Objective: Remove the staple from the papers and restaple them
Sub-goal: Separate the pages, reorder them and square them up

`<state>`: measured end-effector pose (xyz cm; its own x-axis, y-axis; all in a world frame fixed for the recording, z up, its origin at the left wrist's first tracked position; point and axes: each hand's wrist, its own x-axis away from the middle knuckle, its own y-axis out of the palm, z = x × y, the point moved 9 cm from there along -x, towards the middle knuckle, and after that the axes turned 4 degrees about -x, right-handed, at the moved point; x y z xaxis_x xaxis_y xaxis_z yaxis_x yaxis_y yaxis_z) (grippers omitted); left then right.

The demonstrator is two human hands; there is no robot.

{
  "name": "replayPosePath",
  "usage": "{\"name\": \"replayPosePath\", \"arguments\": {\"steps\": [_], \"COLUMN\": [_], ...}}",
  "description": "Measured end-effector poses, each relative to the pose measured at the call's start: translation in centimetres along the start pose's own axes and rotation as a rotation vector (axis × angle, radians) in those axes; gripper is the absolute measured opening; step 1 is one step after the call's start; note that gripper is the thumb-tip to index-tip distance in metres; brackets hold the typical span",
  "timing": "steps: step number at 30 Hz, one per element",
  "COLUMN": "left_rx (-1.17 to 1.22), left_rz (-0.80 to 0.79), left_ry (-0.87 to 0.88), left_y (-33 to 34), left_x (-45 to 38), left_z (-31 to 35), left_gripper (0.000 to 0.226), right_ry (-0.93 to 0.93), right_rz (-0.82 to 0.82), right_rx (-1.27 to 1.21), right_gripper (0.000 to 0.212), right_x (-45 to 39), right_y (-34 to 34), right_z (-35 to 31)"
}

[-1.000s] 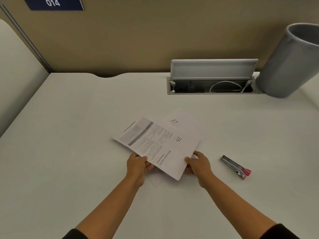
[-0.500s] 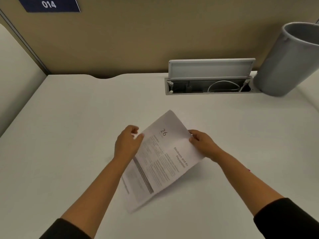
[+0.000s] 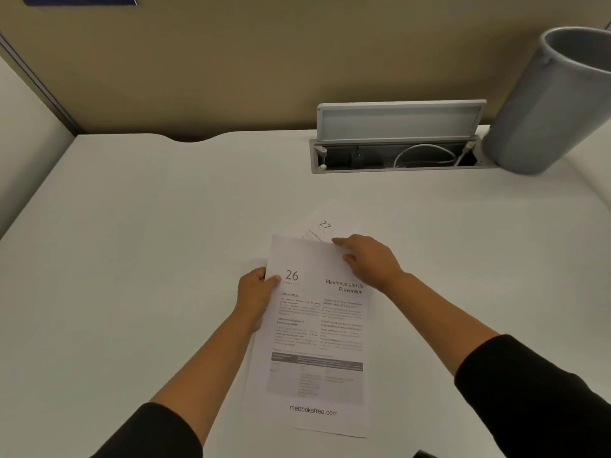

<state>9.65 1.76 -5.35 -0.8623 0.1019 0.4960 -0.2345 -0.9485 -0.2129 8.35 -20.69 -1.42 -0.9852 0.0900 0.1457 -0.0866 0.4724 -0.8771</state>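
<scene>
Papers (image 3: 314,342): top sheet printed, numbered 26, headed "Blindness and its Prevention", grey table low on the page, web address at the foot; a second sheet numbered 27 (image 3: 322,228) shows skewed past its far edge, both on the white desk (image 3: 132,259) in front of the person. Left hand (image 3: 256,297) grips the top sheet's left edge, thumb on the page beside the 26. Right hand (image 3: 368,261) lies on the upper right corner, fingers pointing left and loosely bent; whether it pinches the paper cannot be told.
</scene>
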Motion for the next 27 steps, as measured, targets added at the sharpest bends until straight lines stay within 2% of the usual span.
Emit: {"name": "replayPosePath", "arguments": {"steps": [5,12,19,23,24,27], "left_rx": [0.029,0.039,0.065,0.06,0.082,0.298], "left_rz": [0.018,0.025,0.02,0.002,-0.014,-0.132], "left_ry": [-0.017,-0.023,-0.067,-0.064,-0.072,-0.174], "left_y": [-0.2,-0.2,-0.1,0.0,0.0,0.3], "left_x": [-0.3,-0.6,-0.4,-0.2,-0.1,-0.3], "left_z": [-0.7,-1.1,-2.0,-2.3,-2.4,-3.1], "left_gripper": [0.009,0.01,0.01,0.009,0.011,0.055], "right_ry": [-0.084,-0.057,-0.044,0.009,-0.001,-0.111], "right_rz": [-0.027,0.037,0.15,0.179,0.177,0.15], "right_rx": [0.159,0.104,0.087,-0.072,-0.123,-0.281], "right_gripper": [0.051,0.049,0.028,0.008,0.006,0.005], "right_x": [0.4,0.1,0.8,1.4,1.6,2.9], "right_y": [1.8,1.3,0.6,0.3,0.2,0.0], "right_z": [-0.6,-0.8,-0.7,-0.6,-0.7,-1.2]}}
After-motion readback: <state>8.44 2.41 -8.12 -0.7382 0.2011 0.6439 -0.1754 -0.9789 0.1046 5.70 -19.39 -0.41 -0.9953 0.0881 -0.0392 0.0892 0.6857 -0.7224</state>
